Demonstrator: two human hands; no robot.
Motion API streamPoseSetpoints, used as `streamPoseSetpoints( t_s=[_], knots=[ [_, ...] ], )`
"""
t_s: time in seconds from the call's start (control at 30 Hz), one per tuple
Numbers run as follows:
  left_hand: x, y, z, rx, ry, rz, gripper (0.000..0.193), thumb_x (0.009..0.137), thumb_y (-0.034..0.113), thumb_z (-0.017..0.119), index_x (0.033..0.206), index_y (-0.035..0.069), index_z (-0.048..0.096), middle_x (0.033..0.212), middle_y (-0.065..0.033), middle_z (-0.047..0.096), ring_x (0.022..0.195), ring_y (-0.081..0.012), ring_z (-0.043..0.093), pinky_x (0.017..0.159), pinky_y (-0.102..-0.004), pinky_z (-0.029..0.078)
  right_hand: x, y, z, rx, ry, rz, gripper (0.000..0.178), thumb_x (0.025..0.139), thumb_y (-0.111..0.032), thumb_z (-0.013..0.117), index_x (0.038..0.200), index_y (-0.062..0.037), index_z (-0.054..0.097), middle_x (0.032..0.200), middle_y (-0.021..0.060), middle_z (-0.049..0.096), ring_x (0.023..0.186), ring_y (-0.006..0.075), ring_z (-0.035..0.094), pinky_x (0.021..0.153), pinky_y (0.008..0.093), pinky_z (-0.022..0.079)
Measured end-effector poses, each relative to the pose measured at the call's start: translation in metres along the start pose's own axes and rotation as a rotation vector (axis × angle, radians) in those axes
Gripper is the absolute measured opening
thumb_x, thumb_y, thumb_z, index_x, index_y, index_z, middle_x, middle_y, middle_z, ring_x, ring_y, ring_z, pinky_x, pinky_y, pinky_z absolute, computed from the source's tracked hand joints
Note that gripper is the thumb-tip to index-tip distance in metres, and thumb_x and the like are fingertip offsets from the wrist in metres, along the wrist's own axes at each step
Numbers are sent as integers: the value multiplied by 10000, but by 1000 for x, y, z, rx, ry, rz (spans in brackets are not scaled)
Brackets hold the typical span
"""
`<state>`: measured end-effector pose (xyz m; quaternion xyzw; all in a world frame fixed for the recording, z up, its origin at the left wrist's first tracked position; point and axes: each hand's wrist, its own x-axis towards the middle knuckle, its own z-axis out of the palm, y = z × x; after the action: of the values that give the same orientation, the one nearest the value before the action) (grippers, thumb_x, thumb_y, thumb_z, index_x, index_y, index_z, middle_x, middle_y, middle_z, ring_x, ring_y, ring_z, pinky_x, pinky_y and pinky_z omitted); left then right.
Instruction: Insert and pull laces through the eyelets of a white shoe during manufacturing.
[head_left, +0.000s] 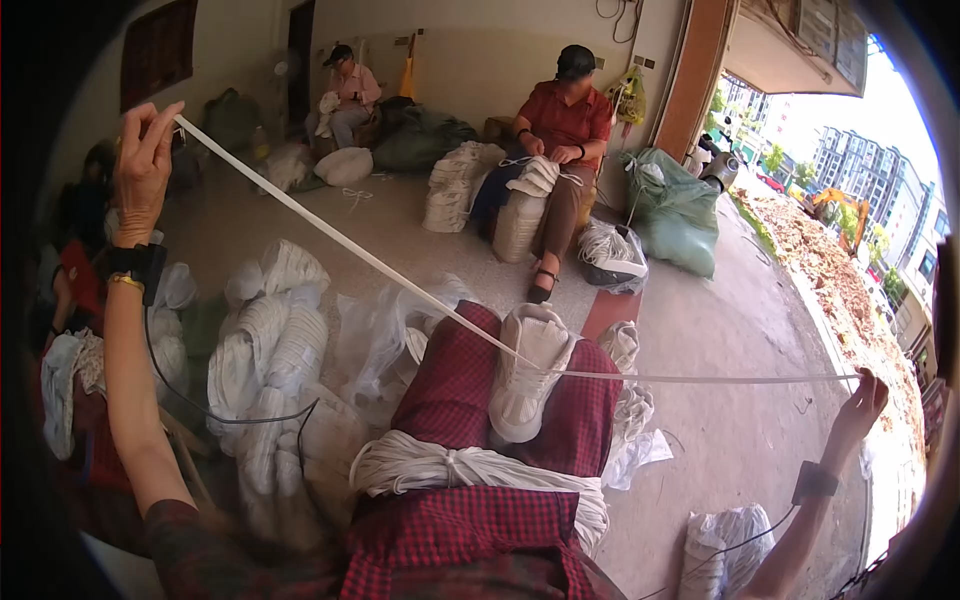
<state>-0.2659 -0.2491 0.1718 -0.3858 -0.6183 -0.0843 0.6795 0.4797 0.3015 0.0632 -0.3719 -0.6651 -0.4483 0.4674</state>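
Note:
A white sneaker (520, 405) is held between my knees, its toe toward me. A flat white shoelace (350, 248) runs from its eyelets, drawn taut to both sides. Raised high at the far left, my left hand (146, 170) pinches one end of the lace between its fingertips. My right hand (862, 402), stretched out to the right, has its fingers closed on the other end. Across my lap lies a tied bundle of white shoelaces (450, 467), on red-and-black checked cloth.
Stacks of white shoe parts in plastic (285, 340) stand on the floor at left; another wrapped stack (725, 550) is at lower right. Two people sit working farther back, near a green sack (672, 215) and a box of laces (612, 255). A thin black cable (225, 420) hangs from my left wrist.

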Motion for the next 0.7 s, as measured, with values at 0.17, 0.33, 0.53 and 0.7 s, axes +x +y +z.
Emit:
streamPoseSetpoints(
  t_s=[0.17, 0.33, 0.53, 0.7],
  knots=[
    [-1, 72, -16, -226, 521, -421, 238, 995, 83, 579, 1195, 75, 709, 980, -21, 674, 788, -130, 626, 693, -276, 518, -43, -92, -6, 621, 36, 773, 228, 1020, -184, 568, 1176, -76, 693, 924, 39, 675, 731, 95, 594, 594, 235, 460],
    [-16, 173, 7, -1126, 444, -1023, 262, 977, 162, 652, 1194, 21, 697, 914, -9, 696, 785, -36, 590, 669, -166, 456, -52, -227, 1, 1216, -261, 799, 342, 973, -290, 623, 1095, 26, 669, 931, 77, 701, 838, 158, 693, 560, 244, 432],
    [-51, 304, 58, -1597, -21, -941, 234, 965, 130, 653, 1161, 12, 700, 1087, -26, 635, 823, -70, 612, 681, -213, 508, -47, -334, 12, 1715, -720, 773, 175, 924, -191, 708, 885, -24, 671, 807, 31, 685, 643, 56, 558, 543, 211, 405],
    [-77, 385, 73, -1999, -384, -936, 238, 968, 155, 663, 1148, 3, 701, 931, -31, 680, 829, -76, 635, 710, -219, 550, -62, -377, 41, 1930, -749, 711, 128, 924, -157, 725, 891, -51, 663, 761, -66, 617, 605, 27, 493, 544, 187, 359]
  ],
)
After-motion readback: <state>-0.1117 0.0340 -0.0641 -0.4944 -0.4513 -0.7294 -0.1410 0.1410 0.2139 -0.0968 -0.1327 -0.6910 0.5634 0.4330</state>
